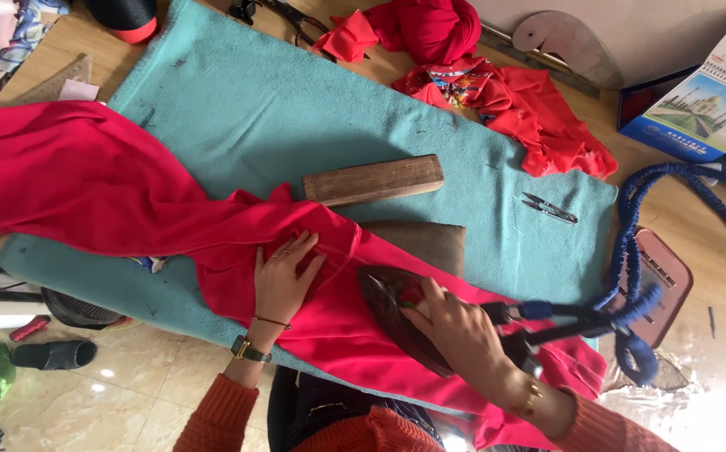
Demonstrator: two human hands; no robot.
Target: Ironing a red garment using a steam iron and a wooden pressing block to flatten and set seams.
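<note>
A long red cloth [87, 188] lies across a teal felt pad [246, 109] on the table. My left hand [283, 276] rests flat on the cloth, fingers spread, pinning it beside a fold. My right hand [459, 331] grips the handle of a dark iron [396, 314], which sits on the red cloth just right of the left hand. A blue-wrapped cord [631, 276] runs from the iron's rear toward the right.
A wooden block [373, 179] and a brown pressing cushion [426, 243] lie on the pad above the hands. Small thread snips [550, 208] sit to the right. More red fabric [514, 100] is heaped at the top. A calendar [706, 109] stands at the far right. Sandals [53, 353] lie on the floor.
</note>
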